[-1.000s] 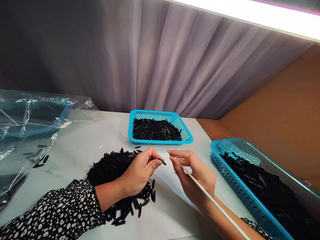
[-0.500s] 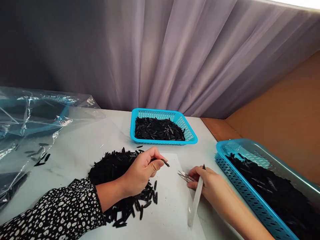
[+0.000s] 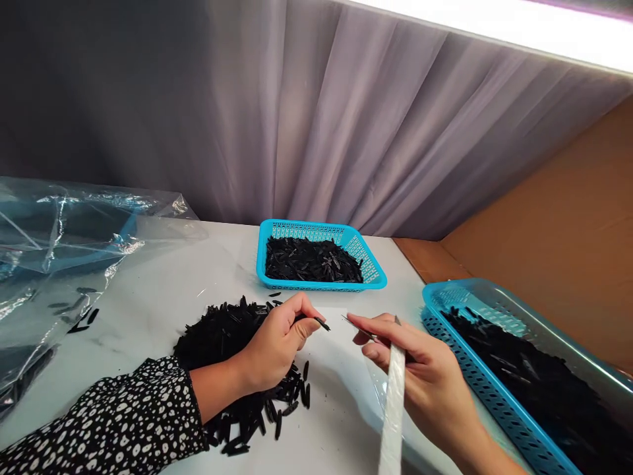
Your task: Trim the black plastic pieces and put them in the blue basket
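My left hand (image 3: pixel 279 340) is closed, pinching a slim black piece (image 3: pixel 322 323) between thumb and forefinger; its tip sticks out to the right. Under and behind this hand spreads a heap of similar black pieces (image 3: pixel 217 330), with loose ones scattered on a white sheet (image 3: pixel 341 409). My right hand (image 3: pixel 420 363) grips fine-pointed metal tweezers (image 3: pixel 363 328), whose tips face left, a short gap from the black piece. A flat white-wrapped strip (image 3: pixel 393 409) with a dark pointed end also lies in that hand, slanting down toward me.
Behind the heap stands a blue perforated basket (image 3: pixel 321 285) of black pieces. A longer blue basket (image 3: pixel 494 389), also holding black pieces, is at the right by a brown board (image 3: pixel 558 231). Clear plastic (image 3: pixel 99 227) covers the left side. A grey curtain (image 3: pixel 316 132) hangs behind.
My right hand has risen and turned, bringing the tweezers' tips up and left toward the black piece; their prongs now look closer together. My left hand keeps its pinch, nearly still.
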Tool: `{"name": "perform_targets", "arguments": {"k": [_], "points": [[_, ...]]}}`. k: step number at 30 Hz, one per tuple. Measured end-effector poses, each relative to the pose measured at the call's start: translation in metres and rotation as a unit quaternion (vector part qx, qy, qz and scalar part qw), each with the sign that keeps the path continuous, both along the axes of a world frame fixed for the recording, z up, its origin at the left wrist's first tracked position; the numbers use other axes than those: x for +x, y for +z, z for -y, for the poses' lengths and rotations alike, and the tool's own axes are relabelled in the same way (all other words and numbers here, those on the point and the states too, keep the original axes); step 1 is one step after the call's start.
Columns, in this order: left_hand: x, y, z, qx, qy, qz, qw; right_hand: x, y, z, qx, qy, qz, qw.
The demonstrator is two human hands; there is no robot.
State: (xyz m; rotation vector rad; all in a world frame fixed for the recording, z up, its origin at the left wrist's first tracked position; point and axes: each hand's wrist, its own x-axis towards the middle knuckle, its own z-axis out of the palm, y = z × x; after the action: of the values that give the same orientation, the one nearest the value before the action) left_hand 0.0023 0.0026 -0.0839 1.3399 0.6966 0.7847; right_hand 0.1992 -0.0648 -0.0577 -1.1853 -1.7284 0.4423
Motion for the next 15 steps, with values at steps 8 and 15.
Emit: {"name": "perform_targets", "arguments": {"k": [8, 15], "points": [[-0.001, 0.002, 0.002, 0.006, 0.007, 0.024, 1.0, -0.019, -0.003, -0.007, 0.121, -0.01, 0.056, 0.991], [-0.001, 0.002, 0.003, 0.008, 0.008, 0.029, 1.0, -0.02, -0.011, -0.004, 0.166, -0.044, 0.151, 0.973]]}}
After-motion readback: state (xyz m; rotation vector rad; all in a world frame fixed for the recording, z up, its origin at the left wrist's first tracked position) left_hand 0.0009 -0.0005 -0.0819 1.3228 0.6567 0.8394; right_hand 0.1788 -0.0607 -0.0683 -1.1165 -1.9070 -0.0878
